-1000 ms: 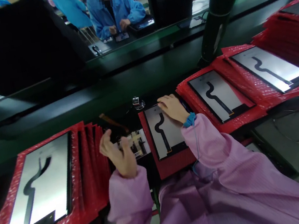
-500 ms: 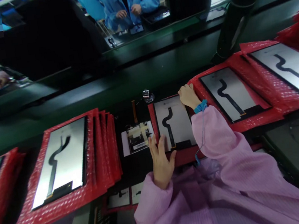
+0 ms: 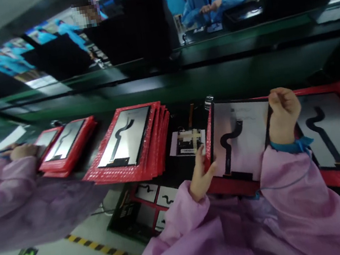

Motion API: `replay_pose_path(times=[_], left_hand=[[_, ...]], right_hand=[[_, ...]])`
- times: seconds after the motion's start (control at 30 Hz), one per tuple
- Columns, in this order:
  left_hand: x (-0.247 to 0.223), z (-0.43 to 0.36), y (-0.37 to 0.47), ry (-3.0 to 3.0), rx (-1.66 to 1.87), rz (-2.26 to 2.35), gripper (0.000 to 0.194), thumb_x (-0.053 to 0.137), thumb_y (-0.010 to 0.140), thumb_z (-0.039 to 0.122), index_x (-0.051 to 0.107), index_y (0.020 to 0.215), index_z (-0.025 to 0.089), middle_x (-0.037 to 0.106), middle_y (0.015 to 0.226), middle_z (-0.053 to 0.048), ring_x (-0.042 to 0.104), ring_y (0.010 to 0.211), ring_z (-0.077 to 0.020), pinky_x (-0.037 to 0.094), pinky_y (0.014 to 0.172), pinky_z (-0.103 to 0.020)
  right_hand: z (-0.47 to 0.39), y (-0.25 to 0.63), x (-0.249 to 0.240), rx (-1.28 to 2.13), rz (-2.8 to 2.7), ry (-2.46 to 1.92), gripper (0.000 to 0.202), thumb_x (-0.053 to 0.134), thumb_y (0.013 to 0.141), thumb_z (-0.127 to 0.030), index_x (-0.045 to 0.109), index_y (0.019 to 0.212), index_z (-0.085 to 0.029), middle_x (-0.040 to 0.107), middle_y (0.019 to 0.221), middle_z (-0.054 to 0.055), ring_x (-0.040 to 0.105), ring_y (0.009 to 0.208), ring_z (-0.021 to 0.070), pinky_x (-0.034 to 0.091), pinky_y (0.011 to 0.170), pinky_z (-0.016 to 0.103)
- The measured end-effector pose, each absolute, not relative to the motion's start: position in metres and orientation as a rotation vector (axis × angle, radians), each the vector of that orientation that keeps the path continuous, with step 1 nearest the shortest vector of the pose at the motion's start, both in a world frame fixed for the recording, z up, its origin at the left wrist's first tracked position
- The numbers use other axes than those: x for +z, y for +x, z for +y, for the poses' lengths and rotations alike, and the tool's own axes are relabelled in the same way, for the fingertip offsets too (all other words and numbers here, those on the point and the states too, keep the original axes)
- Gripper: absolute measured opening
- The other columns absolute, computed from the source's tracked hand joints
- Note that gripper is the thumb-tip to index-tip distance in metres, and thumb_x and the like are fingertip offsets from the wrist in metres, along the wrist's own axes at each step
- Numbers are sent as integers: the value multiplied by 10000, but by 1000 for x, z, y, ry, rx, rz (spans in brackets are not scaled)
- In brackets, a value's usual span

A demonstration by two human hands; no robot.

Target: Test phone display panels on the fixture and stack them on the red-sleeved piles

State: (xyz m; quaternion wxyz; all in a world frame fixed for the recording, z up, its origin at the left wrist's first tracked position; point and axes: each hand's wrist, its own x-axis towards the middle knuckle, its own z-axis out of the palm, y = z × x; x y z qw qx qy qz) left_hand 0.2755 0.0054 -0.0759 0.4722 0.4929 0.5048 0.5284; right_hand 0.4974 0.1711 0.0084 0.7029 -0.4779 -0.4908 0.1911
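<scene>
A grey display panel (image 3: 247,133) with a dark wavy flex cable lies on a red bubble-wrap sleeve before me, raised or tilted toward me. My left hand (image 3: 201,176) is at its left edge, fingers apart, thumb near the panel's lower left. My right hand (image 3: 283,112) is at the panel's upper right, its fingers curled together; whether they hold the panel's edge or something thin is hidden. Left of the panel sits a small circuit assembly (image 3: 188,142) with yellowish tape. A blue band circles my right wrist.
A stack of red sleeves (image 3: 160,146) topped by a panel stands left, with further stacks beyond. Another panel (image 3: 333,133) lies right. A tray (image 3: 129,223) holds small panels below the bench. A co-worker's hand (image 3: 23,150) is far left; a person in blue sits opposite.
The view has swung left. The panel before me appears larger and closer. My right hand has risen, its fingers curled, while my left hand remains by the panel's left side.
</scene>
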Motion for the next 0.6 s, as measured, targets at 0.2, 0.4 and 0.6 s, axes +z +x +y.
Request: replay_pose_path(times=[0.2,0.4,0.6], left_hand=[[-38,-6,252,1280,1368,1353,538,673,895,548,537,1308,231,706,1195,-105,700,1082,-266,581,980,-428],[40,-23,150,1205,1637,1665,670,839,750,511,564,1308,263,726,1145,-48,708,955,-229,608,839,-374],[93,-1,16,1277,1554,1892,579,780,831,536,602,1287,226,620,743,72,430,515,-24,446,553,-136]], right_hand=[[158,473,12,702,-1024,-992,114,636,857,-382,632,839,-270,606,815,36,633,782,211,507,755,405],[158,457,2,1174,-1162,-941,257,630,856,-452,624,1034,-267,671,923,39,641,695,169,469,496,267],[166,442,-27,995,-1452,-1115,269,614,860,-400,614,1065,-227,653,923,34,636,743,161,516,532,262]])
